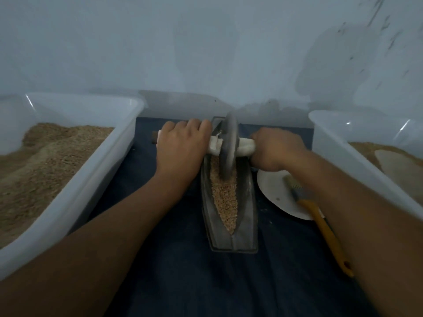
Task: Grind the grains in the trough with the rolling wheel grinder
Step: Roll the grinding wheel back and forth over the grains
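Dark blue cloth surface (183, 271), pale wall behind. Centre frame: grey metal boat-shaped trough (231, 239) of tan grains (225, 197); left hand (180, 147) and right hand (274, 149) clench grey wheel grinder's (229, 143) cloth-wrapped axle. Bins cut off at edges.

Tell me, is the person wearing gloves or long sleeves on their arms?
No. The left hand and the right hand are both bare, with no gloves. Both forearms are bare too, with no sleeves showing. I can't see any rings, watch or bracelet.
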A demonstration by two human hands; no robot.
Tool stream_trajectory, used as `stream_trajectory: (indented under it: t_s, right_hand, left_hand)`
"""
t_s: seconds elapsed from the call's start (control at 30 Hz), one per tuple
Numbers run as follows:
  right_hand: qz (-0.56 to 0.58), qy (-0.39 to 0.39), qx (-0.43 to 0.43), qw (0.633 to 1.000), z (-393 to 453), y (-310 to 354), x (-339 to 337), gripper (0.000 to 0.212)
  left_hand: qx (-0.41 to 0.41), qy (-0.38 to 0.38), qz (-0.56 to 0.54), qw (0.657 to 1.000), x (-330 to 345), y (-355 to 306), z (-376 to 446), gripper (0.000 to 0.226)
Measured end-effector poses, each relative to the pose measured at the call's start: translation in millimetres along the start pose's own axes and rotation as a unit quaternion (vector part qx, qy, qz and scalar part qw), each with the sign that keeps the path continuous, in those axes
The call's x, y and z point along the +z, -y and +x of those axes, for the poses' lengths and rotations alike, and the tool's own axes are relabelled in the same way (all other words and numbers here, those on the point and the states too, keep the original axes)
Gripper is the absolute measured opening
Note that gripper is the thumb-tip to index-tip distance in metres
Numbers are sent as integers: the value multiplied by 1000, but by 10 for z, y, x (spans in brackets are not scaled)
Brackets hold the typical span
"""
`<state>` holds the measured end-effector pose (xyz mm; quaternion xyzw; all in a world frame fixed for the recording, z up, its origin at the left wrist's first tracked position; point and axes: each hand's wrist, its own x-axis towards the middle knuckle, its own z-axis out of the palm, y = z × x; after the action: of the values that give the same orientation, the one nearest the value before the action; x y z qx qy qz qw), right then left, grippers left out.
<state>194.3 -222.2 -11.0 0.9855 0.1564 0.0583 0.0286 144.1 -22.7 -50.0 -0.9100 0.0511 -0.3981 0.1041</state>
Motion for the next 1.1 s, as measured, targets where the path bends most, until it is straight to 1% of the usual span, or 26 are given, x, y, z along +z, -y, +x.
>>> stream_trajectory:
  t_s: [0.1, 0.17, 0.23, 0.3, 0.37, 0.43, 0.53, 0.63, 0.83, 0.9, 1.0, 1.1]
  right_hand:
    - [5, -93, 1, 996, -193, 40, 131, 12]
    - [11, -158, -2, 987, -322, 74, 207, 12]
    - [2, -219, -4, 976, -459, 116, 260, 17]
    - [-23, -280, -11, 960, -616, 166, 281, 29]
    - [-23, -320, -17, 947, -780, 190, 276, 33]
    - [-13, -333, -29, 942, -907, 176, 307, 30]
    - [-12, -340, -31, 940, -1030, 188, 291, 26]
    - [-31, -336, -36, 941, -1065, 228, 240, 25]
    - [-50, -325, -37, 944, -855, 237, 192, 24]
    - [-49, -292, -36, 955, -723, 201, 198, 22]
    - [-32, -200, -22, 979, -508, 144, 186, 12]
    - [-19, -119, -16, 993, -273, 99, 104, 13]
  left_hand:
    - [-9, -20, 4, 1000, -96, -28, -113, 8]
    - [-13, -29, 6, 999, -177, -53, -218, 8]
    - [-18, -28, 3, 999, -267, -73, -315, 9]
    - [-22, -19, 3, 1000, -367, -86, -403, 11]
    - [-16, -6, -3, 1000, -467, -91, -472, 14]
    - [0, 10, -5, 1000, -559, -95, -519, 20]
    - [11, 24, -12, 1000, -662, -78, -556, 28]
    - [-1, 39, -27, 999, -676, -56, -589, 30]
    - [-26, 52, -28, 998, -508, -16, -550, 21]
    - [-27, 47, -19, 998, -420, -7, -476, 18]
    - [-18, 47, -7, 999, -288, 7, -313, 17]
    - [-14, 47, -11, 999, -126, 25, -168, 14]
